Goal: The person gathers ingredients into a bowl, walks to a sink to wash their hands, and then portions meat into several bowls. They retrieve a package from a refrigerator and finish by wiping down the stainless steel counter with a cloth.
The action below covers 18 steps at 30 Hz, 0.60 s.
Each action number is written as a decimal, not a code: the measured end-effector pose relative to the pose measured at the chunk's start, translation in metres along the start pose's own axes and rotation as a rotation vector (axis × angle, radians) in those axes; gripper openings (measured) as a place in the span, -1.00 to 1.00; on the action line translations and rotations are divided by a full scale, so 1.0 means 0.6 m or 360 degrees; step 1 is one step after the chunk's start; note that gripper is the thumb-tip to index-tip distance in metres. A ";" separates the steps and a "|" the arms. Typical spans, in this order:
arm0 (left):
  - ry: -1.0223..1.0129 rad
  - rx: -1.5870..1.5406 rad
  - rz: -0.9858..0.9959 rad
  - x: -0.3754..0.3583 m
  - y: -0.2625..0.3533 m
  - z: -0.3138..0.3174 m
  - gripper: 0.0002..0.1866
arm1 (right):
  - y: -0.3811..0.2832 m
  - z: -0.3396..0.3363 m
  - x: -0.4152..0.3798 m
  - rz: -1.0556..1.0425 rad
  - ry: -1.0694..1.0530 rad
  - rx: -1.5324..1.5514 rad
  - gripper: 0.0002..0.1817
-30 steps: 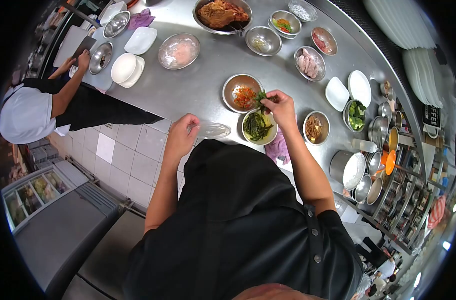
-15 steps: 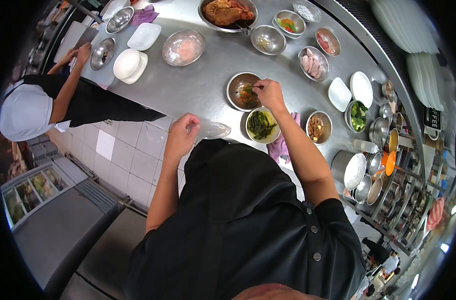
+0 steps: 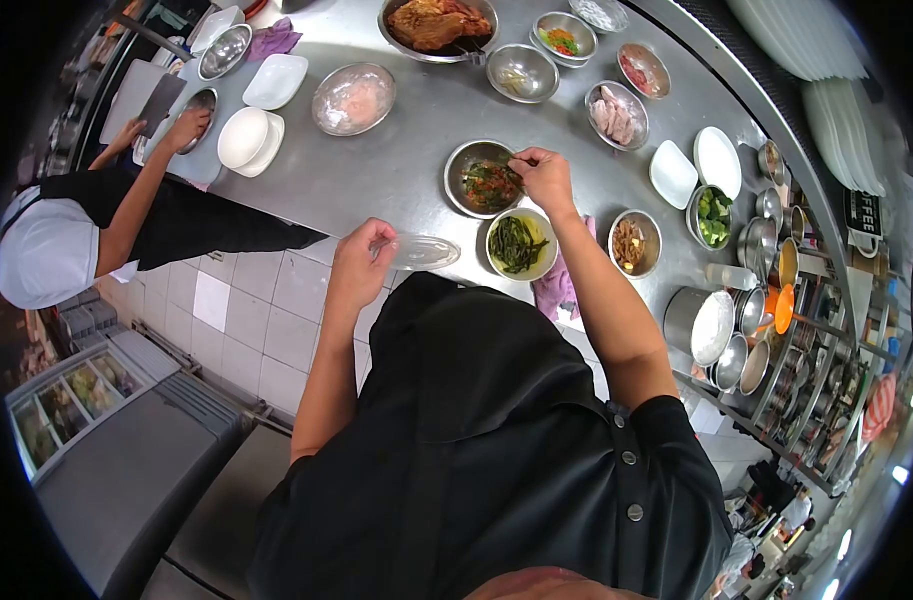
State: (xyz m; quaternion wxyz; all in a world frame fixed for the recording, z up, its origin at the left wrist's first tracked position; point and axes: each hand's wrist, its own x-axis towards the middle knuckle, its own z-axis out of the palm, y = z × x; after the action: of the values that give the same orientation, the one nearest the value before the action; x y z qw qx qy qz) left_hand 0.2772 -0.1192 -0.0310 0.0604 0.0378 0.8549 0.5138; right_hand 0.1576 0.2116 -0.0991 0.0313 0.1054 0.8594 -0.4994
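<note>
My right hand [image 3: 544, 180] is pinched at the right rim of a steel bowl [image 3: 454, 188]. What sits between its fingertips is too small to make out. Inside that bowl lies a mix of dark green leaves and chopped red bits [image 3: 488, 187]. Just below it, a pale bowl of long green vegetables [image 3: 517, 243] stands near the counter's front edge. My left hand [image 3: 361, 262] has its fingers curled at the left end of a clear plastic container [image 3: 426, 252], which lies sideways over the counter edge.
A purple cloth [image 3: 556, 288] lies by the edge, beside a bowl of brown strips [image 3: 634, 245]. Farther back are a bowl of raw meat [image 3: 616, 115], white plates [image 3: 673, 175] and a bowl of broccoli [image 3: 714, 217]. At left a co-worker [image 3: 116, 225] handles a steel bowl.
More green leaves show in the steel bowl by my right hand, which has stayed near its rim. My left hand stays at the clear container. The co-worker's hand has moved to a bowl.
</note>
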 end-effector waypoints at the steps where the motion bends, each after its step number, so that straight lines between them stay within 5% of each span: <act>1: -0.0001 -0.0001 0.0006 0.001 0.001 0.001 -0.86 | 0.001 -0.007 -0.004 0.0005 0.0005 0.0002 -0.88; 3: -0.0009 -0.0032 -0.0034 -0.001 0.003 0.000 -0.85 | -0.025 -0.034 -0.030 0.0142 -0.0127 0.0450 -0.88; 7: 0.0019 -0.0131 -0.0070 0.000 -0.005 0.008 -0.90 | -0.029 -0.065 -0.124 0.0056 -0.0024 0.0544 -0.87; 10: -0.0004 -0.0256 -0.0042 0.007 -0.012 0.026 -0.90 | 0.024 -0.058 -0.191 0.0160 -0.0076 0.0298 -0.85; 12: -0.0062 -0.0423 -0.0075 0.015 -0.030 0.056 -0.90 | 0.037 -0.053 -0.228 -0.0640 -0.0112 -0.0544 -0.79; 18: -0.0258 -0.0912 -0.0421 0.059 0.014 0.184 -0.89 | 0.051 -0.074 -0.240 -0.0335 0.0098 -0.0312 -0.86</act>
State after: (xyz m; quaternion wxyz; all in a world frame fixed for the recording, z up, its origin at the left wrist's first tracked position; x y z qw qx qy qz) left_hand 0.2576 -0.0145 -0.0773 0.2027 -0.0515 0.6654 0.7166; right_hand 0.3072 0.2432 -0.0802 -0.0374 0.0265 0.9109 -0.4101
